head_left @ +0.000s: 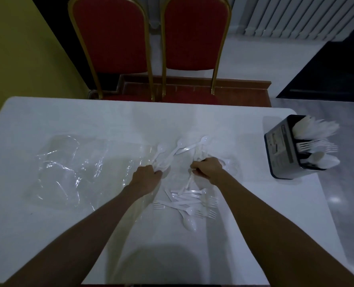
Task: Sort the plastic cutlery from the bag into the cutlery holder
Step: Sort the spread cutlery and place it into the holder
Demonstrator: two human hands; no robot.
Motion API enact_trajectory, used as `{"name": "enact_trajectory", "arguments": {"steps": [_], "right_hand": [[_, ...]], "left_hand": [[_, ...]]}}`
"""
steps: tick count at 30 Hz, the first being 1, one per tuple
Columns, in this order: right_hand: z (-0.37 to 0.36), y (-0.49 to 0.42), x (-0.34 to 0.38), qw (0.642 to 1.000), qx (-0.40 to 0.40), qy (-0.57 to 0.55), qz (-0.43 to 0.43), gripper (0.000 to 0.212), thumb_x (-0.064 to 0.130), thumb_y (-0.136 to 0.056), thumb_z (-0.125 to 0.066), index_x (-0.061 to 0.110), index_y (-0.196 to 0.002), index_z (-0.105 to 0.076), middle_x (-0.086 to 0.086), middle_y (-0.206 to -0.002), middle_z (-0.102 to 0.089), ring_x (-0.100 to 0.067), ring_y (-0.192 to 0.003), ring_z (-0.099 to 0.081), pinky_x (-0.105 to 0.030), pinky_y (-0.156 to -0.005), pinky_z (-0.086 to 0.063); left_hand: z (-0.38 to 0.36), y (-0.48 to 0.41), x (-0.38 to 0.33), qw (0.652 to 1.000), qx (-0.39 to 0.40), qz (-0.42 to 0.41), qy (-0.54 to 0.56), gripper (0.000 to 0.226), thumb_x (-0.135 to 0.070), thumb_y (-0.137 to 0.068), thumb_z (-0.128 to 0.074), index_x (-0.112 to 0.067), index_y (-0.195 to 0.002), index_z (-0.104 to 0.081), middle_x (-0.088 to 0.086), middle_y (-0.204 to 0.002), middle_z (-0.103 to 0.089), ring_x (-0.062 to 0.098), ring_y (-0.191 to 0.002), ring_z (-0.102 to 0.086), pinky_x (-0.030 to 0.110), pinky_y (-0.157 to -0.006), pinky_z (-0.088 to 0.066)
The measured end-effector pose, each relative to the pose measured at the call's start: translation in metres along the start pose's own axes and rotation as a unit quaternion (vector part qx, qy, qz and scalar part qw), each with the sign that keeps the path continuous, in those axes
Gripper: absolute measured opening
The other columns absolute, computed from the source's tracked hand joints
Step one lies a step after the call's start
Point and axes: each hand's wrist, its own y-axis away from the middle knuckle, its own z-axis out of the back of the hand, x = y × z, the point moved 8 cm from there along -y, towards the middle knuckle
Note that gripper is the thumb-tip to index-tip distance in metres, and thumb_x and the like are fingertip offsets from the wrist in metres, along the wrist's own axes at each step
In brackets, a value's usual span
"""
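White plastic cutlery lies on the white table [244, 214]. My left hand [146, 176] grips the handles of several spoons [173, 151] that fan out away from me. My right hand [208, 167] grips a bunch of white forks [199, 152]. Nearer to me lies a loose pile of forks and spoons [187, 204]. The clear plastic bag [74, 164] is spread flat to the left. The dark cutlery holder [283, 148] stands at the right table edge, with knives, forks and spoons in separate compartments.
Two red chairs with gold frames [151, 44] stand behind the far table edge. A white radiator [300, 15] is on the back wall. The holder sits close to the table's right edge, with grey floor beyond it.
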Motion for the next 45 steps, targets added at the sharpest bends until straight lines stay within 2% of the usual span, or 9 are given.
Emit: {"name": "enact_trajectory", "arguments": {"steps": [6, 9, 13, 17, 20, 25, 28, 34, 45], "right_hand": [[0.026, 0.031, -0.002, 0.995, 0.067, -0.071, -0.001, 0.014, -0.01, -0.075, -0.073, -0.002, -0.083, -0.065, -0.013, -0.077, -0.065, -0.018, -0.066, -0.065, -0.022, -0.055, -0.059], [0.046, 0.04, 0.0, 0.992, 0.061, -0.109, 0.018, 0.019, -0.005, -0.076, -0.076, -0.008, -0.092, -0.066, -0.016, -0.086, -0.066, -0.019, -0.073, -0.066, -0.023, -0.06, -0.06], [0.083, 0.058, 0.014, 0.989, 0.048, -0.131, 0.056, 0.022, -0.001, -0.079, -0.075, -0.009, -0.097, -0.066, -0.015, -0.092, -0.067, -0.02, -0.082, -0.066, -0.027, -0.073, -0.06], [0.14, 0.081, 0.045, 0.983, -0.009, -0.115, 0.141, 0.014, 0.004, -0.079, -0.076, 0.007, -0.071, -0.065, 0.001, -0.068, -0.068, -0.016, -0.076, -0.067, -0.022, -0.073, -0.059], [0.196, 0.104, 0.07, 0.971, -0.067, -0.109, 0.201, 0.013, 0.007, -0.079, -0.077, 0.0, -0.076, -0.067, -0.011, -0.078, -0.068, -0.02, -0.076, -0.067, -0.02, -0.064, -0.058], [0.291, 0.138, 0.09, 0.944, -0.22, -0.026, 0.245, 0.019, 0.019, -0.075, -0.082, 0.006, -0.077, -0.069, -0.004, -0.069, -0.07, -0.003, -0.052, -0.063, -0.01, -0.049, -0.048], [0.339, 0.146, 0.086, 0.925, -0.282, 0.019, 0.253, 0.016, 0.025, -0.074, -0.082, 0.014, -0.079, -0.072, 0.002, -0.068, -0.068, -0.003, -0.058, -0.061, -0.01, -0.05, -0.044], [0.37, 0.121, 0.07, 0.913, -0.307, 0.116, 0.243, 0.024, 0.028, -0.069, -0.084, 0.008, -0.077, -0.073, -0.008, -0.075, -0.073, -0.021, -0.073, -0.068, -0.029, -0.063, -0.049], [0.365, 0.071, 0.064, 0.914, -0.268, 0.208, 0.222, 0.028, 0.032, -0.07, -0.084, 0.015, -0.065, -0.063, -0.002, -0.061, -0.059, -0.017, -0.06, -0.055, -0.021, -0.049, -0.039]], "left_hand": [[-0.016, 0.007, -0.002, 0.988, 0.125, 0.036, 0.085, 0.029, -0.017, -0.094, -0.042, 0.003, -0.115, -0.046, 0.024, -0.114, -0.058, 0.036, -0.102, -0.059, 0.032, -0.078, -0.046], [-0.021, 0.021, -0.027, 0.966, 0.19, 0.018, 0.175, 0.007, -0.003, -0.094, -0.038, -0.005, -0.1, -0.04, 0.013, -0.093, -0.048, 0.02, -0.066, -0.05, 0.027, -0.057, -0.037], [-0.012, 0.033, -0.085, 0.948, 0.174, -0.03, 0.266, 0.007, -0.011, -0.099, -0.034, -0.008, -0.104, -0.037, 0.005, -0.082, -0.04, 0.014, -0.06, -0.038, 0.025, -0.053, -0.036], [-0.005, 0.046, -0.165, 0.941, 0.164, -0.089, 0.281, 0.031, -0.036, -0.102, -0.02, -0.014, -0.108, -0.041, 0.003, -0.083, -0.042, 0.013, -0.067, -0.04, 0.025, -0.06, -0.035], [-0.005, 0.053, -0.224, 0.931, 0.154, -0.086, 0.318, 0.043, -0.033, -0.101, -0.012, -0.006, -0.113, -0.044, 0.003, -0.074, -0.034, 0.013, -0.064, -0.032, 0.027, -0.06, -0.031], [-0.008, 0.069, -0.302, 0.914, 0.137, -0.183, 0.336, 0.031, -0.02, -0.102, -0.026, -0.011, -0.126, -0.044, 0.001, -0.082, -0.042, 0.011, -0.07, -0.037, 0.024, -0.064, -0.034], [-0.018, 0.076, -0.337, 0.888, 0.13, -0.225, 0.379, 0.023, -0.017, -0.102, -0.032, -0.015, -0.116, -0.05, 0.003, -0.093, -0.047, 0.012, -0.081, -0.043, 0.026, -0.08, -0.04], [-0.037, 0.073, -0.377, 0.857, 0.08, -0.223, 0.458, 0.008, -0.014, -0.093, -0.056, -0.016, -0.091, -0.063, -0.001, -0.084, -0.059, 0.017, -0.081, -0.052, 0.029, -0.075, -0.04], [-0.095, 0.058, -0.391, 0.885, 0.057, -0.166, 0.431, 0.008, -0.027, -0.071, -0.079, -0.023, -0.077, -0.076, 0.004, -0.084, -0.075, 0.022, -0.089, -0.069, 0.044, -0.089, -0.055]]}}
